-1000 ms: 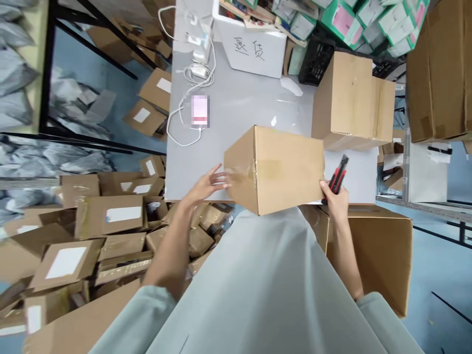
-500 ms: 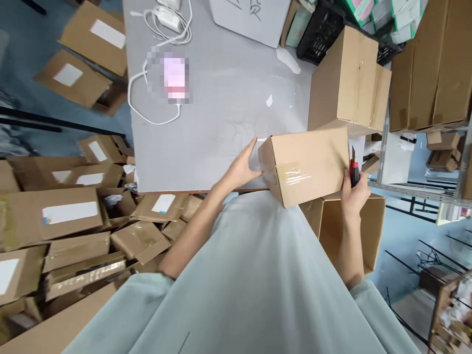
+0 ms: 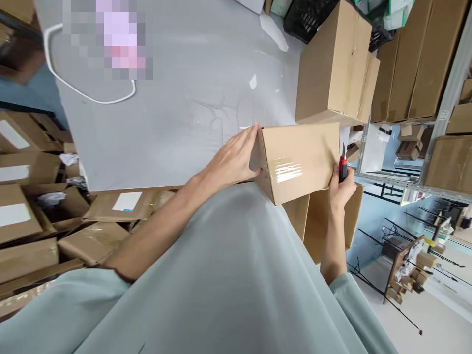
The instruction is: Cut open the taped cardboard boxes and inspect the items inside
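Note:
A closed cardboard box (image 3: 302,152) with clear tape on its side lies tilted at the table's near edge, close against my body. My left hand (image 3: 236,155) grips its left end, fingertips at the upper corner and thumb lower down. At the opposite end, my right hand (image 3: 342,187) holds a red and black utility knife (image 3: 343,167), its blade out and pointing up. The fingers of that hand also touch the box's right end. Below the box, an open cardboard carton (image 3: 317,226) is partly hidden by my right forearm.
On the grey table (image 3: 165,128) stand a taller cardboard box (image 3: 342,69) and a black crate (image 3: 306,19) at the back right. A white cable (image 3: 99,102) lies at the left, by a blurred patch. Several cartons (image 3: 96,241) are piled left of me. A metal shelf (image 3: 413,182) stands right.
My left hand has moved in from beside the box onto its left end. My right hand keeps the knife at the right end. The view has shifted right and closer.

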`<act>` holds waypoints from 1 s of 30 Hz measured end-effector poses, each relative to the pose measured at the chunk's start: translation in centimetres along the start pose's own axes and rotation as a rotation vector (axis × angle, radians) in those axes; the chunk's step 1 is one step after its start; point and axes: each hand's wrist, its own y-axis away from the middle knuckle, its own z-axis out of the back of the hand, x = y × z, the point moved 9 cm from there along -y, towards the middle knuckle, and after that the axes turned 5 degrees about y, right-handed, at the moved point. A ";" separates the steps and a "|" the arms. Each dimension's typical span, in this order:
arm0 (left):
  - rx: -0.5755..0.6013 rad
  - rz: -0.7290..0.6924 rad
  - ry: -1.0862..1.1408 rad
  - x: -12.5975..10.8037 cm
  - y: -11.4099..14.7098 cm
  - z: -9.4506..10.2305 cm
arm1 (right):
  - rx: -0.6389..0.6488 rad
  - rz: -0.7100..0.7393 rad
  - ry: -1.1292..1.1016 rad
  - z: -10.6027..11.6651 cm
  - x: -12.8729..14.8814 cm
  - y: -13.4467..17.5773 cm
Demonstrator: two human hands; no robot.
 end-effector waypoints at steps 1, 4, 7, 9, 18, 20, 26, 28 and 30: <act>-0.012 0.001 -0.007 0.1 0.0 -0.1 | -0.014 0.003 -0.017 0.0 -0.1 0.0; -0.034 0.027 -0.017 0.0 -0.2 -0.3 | -0.021 0.015 -0.026 0.0 -0.1 0.2; -0.031 0.066 0.006 -0.4 -0.4 0.0 | -0.005 -0.003 0.021 -0.3 -0.2 0.3; -0.025 0.079 0.029 -0.7 -0.5 0.3 | 0.010 -0.003 0.032 -0.6 -0.2 0.3; -0.062 0.073 0.080 -0.7 -0.7 0.7 | 0.081 0.227 -0.114 6.2 6.6 4.8; -0.063 0.068 0.081 -0.6 -0.7 0.6 | 0.330 0.343 -0.215 6.2 10.2 8.3; -0.063 0.038 0.099 -0.4 -0.5 0.5 | 0.389 0.501 -0.190 6.9 15.9 13.3; -0.056 0.037 0.103 -0.4 -0.5 0.5 | 0.390 0.512 -0.129 6.8 16.0 13.5; -0.043 0.039 0.108 -0.4 -0.5 0.5 | 0.409 0.526 -0.064 6.8 16.2 13.9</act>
